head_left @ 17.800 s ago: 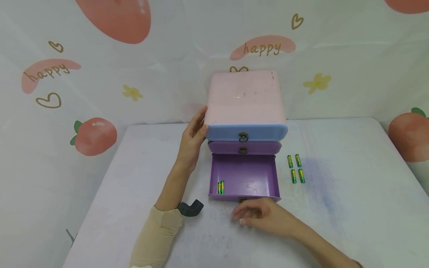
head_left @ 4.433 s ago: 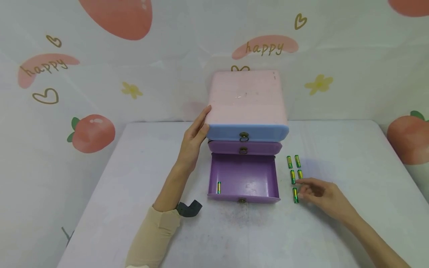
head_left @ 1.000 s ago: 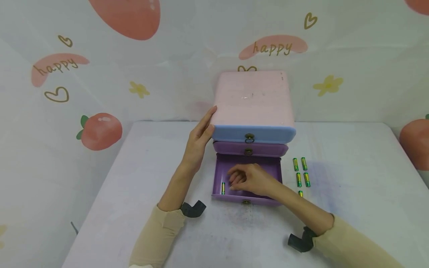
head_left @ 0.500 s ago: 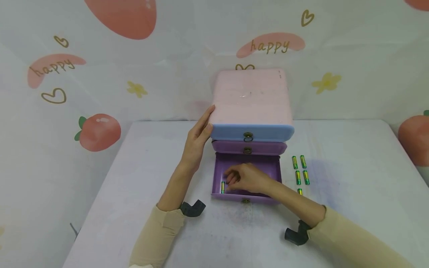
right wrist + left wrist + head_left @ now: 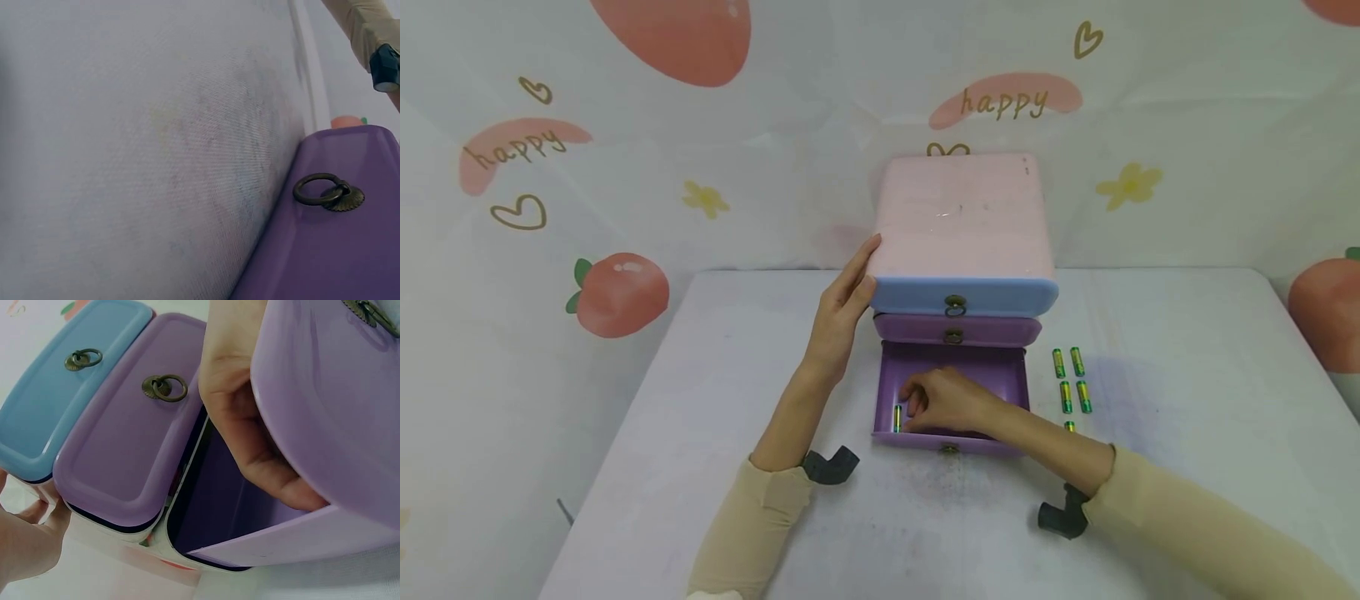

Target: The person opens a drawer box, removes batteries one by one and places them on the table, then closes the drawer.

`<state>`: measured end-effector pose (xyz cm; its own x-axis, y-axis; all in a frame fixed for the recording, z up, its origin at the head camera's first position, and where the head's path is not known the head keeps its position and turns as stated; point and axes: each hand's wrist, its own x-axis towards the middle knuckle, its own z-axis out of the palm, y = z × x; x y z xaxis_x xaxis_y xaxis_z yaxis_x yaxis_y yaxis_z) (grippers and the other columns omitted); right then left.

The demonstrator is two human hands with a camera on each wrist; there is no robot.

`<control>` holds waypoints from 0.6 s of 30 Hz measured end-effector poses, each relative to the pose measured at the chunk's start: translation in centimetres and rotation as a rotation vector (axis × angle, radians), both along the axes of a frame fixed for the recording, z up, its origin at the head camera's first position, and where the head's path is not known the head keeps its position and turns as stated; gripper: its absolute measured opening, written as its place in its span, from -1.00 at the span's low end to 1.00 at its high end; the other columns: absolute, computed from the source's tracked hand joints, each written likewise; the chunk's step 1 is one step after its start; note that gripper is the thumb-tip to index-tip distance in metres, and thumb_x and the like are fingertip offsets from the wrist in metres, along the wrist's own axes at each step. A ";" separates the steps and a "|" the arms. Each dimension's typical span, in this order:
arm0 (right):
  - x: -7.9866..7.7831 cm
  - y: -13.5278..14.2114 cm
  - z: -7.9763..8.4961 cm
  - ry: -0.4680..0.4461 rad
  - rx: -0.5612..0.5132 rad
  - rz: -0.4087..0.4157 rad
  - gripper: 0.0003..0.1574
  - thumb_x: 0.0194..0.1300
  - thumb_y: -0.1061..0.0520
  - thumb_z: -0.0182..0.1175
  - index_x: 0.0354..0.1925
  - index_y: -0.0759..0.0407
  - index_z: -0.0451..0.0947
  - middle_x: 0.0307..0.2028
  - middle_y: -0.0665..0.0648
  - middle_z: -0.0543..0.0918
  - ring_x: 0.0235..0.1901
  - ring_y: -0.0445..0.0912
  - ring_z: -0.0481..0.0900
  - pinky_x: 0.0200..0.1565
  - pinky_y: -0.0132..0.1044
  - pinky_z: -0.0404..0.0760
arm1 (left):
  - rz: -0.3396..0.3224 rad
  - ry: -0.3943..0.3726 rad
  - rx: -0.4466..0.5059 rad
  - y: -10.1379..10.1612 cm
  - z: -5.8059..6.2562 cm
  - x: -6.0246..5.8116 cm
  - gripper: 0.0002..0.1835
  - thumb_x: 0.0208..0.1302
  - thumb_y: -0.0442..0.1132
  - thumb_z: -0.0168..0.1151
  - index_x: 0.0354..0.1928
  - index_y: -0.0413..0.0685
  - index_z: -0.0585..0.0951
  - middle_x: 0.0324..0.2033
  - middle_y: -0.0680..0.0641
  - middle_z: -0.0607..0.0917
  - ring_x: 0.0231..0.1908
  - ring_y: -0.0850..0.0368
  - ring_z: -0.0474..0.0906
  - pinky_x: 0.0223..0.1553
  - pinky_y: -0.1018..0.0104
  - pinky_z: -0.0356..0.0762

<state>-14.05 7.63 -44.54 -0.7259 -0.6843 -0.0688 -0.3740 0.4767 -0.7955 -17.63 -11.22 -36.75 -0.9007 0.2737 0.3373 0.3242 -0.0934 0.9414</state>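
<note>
A small drawer cabinet has a pink top and a blue upper drawer front. My left hand rests along its left side, fingers straight, thumb at the front corner. The bottom purple drawer is pulled out. One green and yellow battery lies in its front left corner. My right hand reaches into this drawer, thumb and fingers parted and bent just right of the battery. In the left wrist view, the right fingers dip behind the purple drawer front, fingertips partly hidden.
Several more batteries lie in two columns on the white table right of the cabinet; the right forearm partly covers the nearest. A middle purple drawer is closed. Dark angled pieces sit at both wrists. A printed cloth hangs behind.
Of two batteries in the drawer at first, one now lies with those on the right. My right hand has since come back into the drawer and edged left to the other. The left hand stays.
</note>
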 end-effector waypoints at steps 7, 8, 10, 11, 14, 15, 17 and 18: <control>-0.1 -0.6 0.0 0.100 0.077 0.017 -0.64 0.01 0.13 0.52 -0.22 0.19 0.63 -0.54 -0.17 0.58 -0.53 -0.37 0.49 -0.33 -0.45 0.53 | 0.003 0.000 -0.007 0.2 0.2 -0.1 -0.47 0.57 -0.12 -0.09 0.52 0.14 0.24 0.50 0.13 0.18 0.48 0.25 0.03 0.46 0.12 0.04; -0.1 -0.7 0.1 0.107 0.087 0.021 -0.64 0.01 0.14 0.51 -0.22 0.19 0.63 -0.54 -0.17 0.56 -0.53 -0.37 0.48 -0.34 -0.46 0.52 | 0.003 -0.003 -0.009 0.2 0.1 -0.1 -0.47 0.57 -0.11 -0.09 0.52 0.15 0.24 0.50 0.14 0.18 0.48 0.25 0.03 0.46 0.11 0.04; -0.1 -0.7 0.1 0.122 0.101 0.026 -0.65 0.00 0.15 0.51 -0.23 0.18 0.61 -0.55 -0.16 0.55 -0.54 -0.36 0.47 -0.35 -0.46 0.52 | 0.002 -0.005 -0.008 0.2 0.1 0.0 -0.47 0.58 -0.11 -0.10 0.52 0.14 0.23 0.50 0.13 0.17 0.48 0.25 0.03 0.46 0.09 0.03; -0.1 -0.8 0.1 0.127 0.106 0.027 -0.65 0.00 0.15 0.51 -0.24 0.18 0.61 -0.55 -0.16 0.54 -0.54 -0.36 0.46 -0.35 -0.46 0.52 | 0.003 -0.007 -0.010 0.2 0.1 0.0 -0.47 0.58 -0.11 -0.09 0.52 0.15 0.23 0.50 0.14 0.17 0.48 0.25 0.03 0.46 0.08 0.03; -0.1 -0.9 0.0 0.140 0.109 0.028 -0.66 -0.02 0.16 0.52 -0.26 0.17 0.61 -0.56 -0.16 0.54 -0.55 -0.35 0.46 -0.36 -0.45 0.52 | 0.007 -0.014 -0.008 0.1 0.1 0.1 -0.47 0.58 -0.11 -0.10 0.52 0.16 0.23 0.51 0.14 0.17 0.48 0.25 0.03 0.46 0.06 0.02; -0.1 -1.0 -0.1 0.146 0.109 0.028 -0.66 -0.02 0.16 0.52 -0.27 0.17 0.60 -0.56 -0.16 0.54 -0.55 -0.35 0.46 -0.36 -0.46 0.52 | 0.006 -0.013 -0.007 0.1 0.0 0.1 -0.47 0.58 -0.11 -0.11 0.52 0.16 0.23 0.51 0.13 0.16 0.49 0.25 0.03 0.46 0.06 0.01; -0.1 -1.0 -0.2 0.157 0.107 0.029 -0.66 -0.03 0.17 0.52 -0.27 0.16 0.60 -0.57 -0.16 0.54 -0.55 -0.35 0.46 -0.36 -0.46 0.51 | 0.006 -0.013 -0.006 0.1 0.0 0.1 -0.47 0.58 -0.11 -0.11 0.52 0.15 0.23 0.51 0.13 0.16 0.49 0.25 0.02 0.46 0.06 0.01; -0.1 -1.0 -0.2 0.164 0.105 0.030 -0.65 -0.03 0.17 0.52 -0.28 0.17 0.60 -0.57 -0.16 0.54 -0.56 -0.35 0.45 -0.37 -0.46 0.51 | 0.005 -0.011 -0.005 0.1 0.0 0.1 -0.47 0.58 -0.11 -0.11 0.52 0.15 0.23 0.51 0.13 0.16 0.49 0.24 0.02 0.46 0.06 0.01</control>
